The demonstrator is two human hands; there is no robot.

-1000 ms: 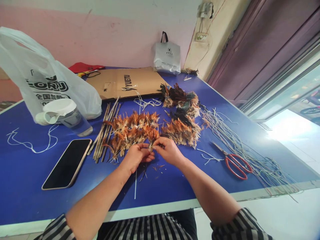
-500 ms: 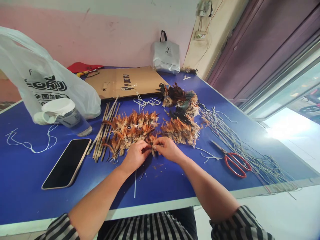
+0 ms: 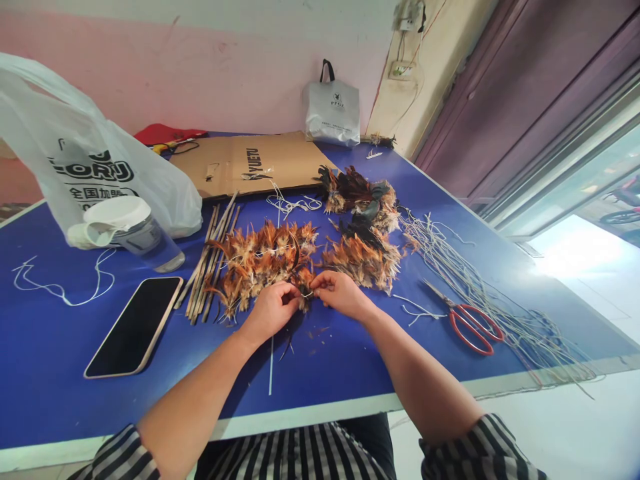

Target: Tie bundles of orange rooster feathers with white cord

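My left hand [image 3: 274,311] is closed in a pinch at the front edge of the brown feathers [image 3: 265,257]. My right hand [image 3: 345,295] pinches too, a short way to the right. A thin white string [image 3: 307,295] runs between the fingertips of both hands, across a small feather bunch [image 3: 303,305]. The fingers partly hide the string's ends. Behind and right of my right hand lies a second group of feathers [image 3: 361,265], orange-brown with pale bases. Darker feathers [image 3: 353,187] lie farther back.
Scissors [image 3: 473,325] and many loose strings [image 3: 465,280] lie to the right. At left are thin sticks [image 3: 207,267], a phone [image 3: 134,328], a clear jug [image 3: 150,243] and a plastic bag [image 3: 165,193]. Flattened cardboard [image 3: 295,160] and a silver bag [image 3: 332,113] are at the back.
My right hand has moved slightly right and away from my left, and the string now shows between them. My left hand has barely moved.
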